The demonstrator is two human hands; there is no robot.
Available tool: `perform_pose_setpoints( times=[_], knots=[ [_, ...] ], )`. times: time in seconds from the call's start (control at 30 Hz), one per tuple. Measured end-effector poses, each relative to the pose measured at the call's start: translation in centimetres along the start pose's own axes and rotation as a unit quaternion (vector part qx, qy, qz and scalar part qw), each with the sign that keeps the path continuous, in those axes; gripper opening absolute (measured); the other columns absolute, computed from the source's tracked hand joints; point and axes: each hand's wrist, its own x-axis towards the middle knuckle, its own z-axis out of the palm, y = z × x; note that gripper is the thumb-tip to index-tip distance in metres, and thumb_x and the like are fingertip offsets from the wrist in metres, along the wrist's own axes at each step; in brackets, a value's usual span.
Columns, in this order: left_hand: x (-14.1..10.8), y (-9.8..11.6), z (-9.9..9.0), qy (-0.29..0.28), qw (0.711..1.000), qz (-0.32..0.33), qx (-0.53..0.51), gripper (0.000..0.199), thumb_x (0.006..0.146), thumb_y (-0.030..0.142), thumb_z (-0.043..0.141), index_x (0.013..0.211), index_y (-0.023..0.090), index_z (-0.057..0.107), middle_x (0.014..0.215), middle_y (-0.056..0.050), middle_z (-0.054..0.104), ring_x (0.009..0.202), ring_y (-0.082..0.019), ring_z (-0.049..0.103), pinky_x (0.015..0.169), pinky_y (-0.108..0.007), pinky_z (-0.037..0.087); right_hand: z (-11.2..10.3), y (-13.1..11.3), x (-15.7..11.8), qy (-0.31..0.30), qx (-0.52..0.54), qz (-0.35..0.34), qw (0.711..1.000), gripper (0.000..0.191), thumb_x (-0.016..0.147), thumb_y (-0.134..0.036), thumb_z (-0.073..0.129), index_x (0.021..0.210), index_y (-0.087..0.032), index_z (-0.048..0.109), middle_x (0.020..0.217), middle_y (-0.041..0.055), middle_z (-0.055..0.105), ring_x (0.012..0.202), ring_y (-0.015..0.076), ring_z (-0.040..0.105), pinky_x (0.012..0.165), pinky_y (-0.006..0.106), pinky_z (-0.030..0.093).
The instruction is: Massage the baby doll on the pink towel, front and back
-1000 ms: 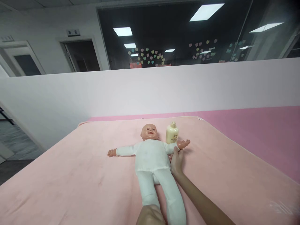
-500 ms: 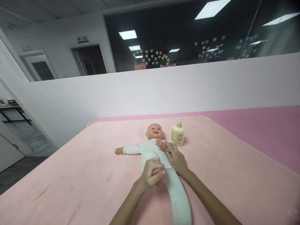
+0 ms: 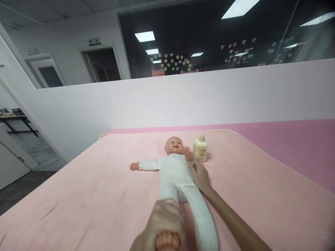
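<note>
A baby doll (image 3: 175, 170) in a white suit lies face up on the pink blanket (image 3: 104, 195), its head toward the wall. My left hand (image 3: 166, 219) is wrapped round one foot of the doll, whose toes show below my fingers; that leg is stretched toward me. My right hand (image 3: 200, 174) is closed at the doll's arm on the right, near the sleeve. That arm's small hand is blurred beside the doll's chin. The doll's other arm lies stretched out to the left, and its other leg rests on the blanket.
A pale yellow pump bottle (image 3: 200, 149) stands just beyond my right hand. Behind the blanket runs a low white wall (image 3: 183, 101), with a dark window (image 3: 199, 38) above it. Pink surface (image 3: 293, 146) shows at the right.
My left hand has pulled the doll's foot down toward me, straightening the bent leg. The doll's arm at my right hand has swung up and outward from its chest.
</note>
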Motion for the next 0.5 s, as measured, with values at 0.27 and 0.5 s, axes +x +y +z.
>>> perform_pose_setpoints(
  times=[0.27, 0.5],
  knots=[
    [5.0, -5.4, -1.3, 0.059, 0.988, -0.015, 0.141, 0.053, 0.086, 0.057, 0.034, 0.049, 0.020, 0.029, 0.042, 0.002, 0.032, 0.044, -0.011, 0.028, 0.055, -0.030, 0.031, -0.5, 0.1, 0.1, -0.105, -0.185, -0.105, 0.972, 0.048, 0.091, -0.031, 0.034, 0.139, -0.032, 0.039, 0.132, 0.0061, 0.050, 0.113, 0.0209, 0.054, 0.079, 0.032, 0.051],
    [-0.7, -3.2, 3.5, -0.045, 0.998, 0.034, 0.007, 0.064, 0.089, 0.067, 0.010, 0.048, 0.021, 0.029, 0.038, 0.000, 0.033, 0.037, -0.011, 0.034, 0.050, -0.030, 0.033, 0.3, 1.1, -0.4, 0.081, 0.047, 0.048, 0.994, 0.054, 0.086, -0.050, 0.043, 0.129, -0.019, 0.044, 0.090, 0.0055, 0.063, 0.073, 0.0186, 0.059, 0.063, 0.031, 0.049]
  ],
)
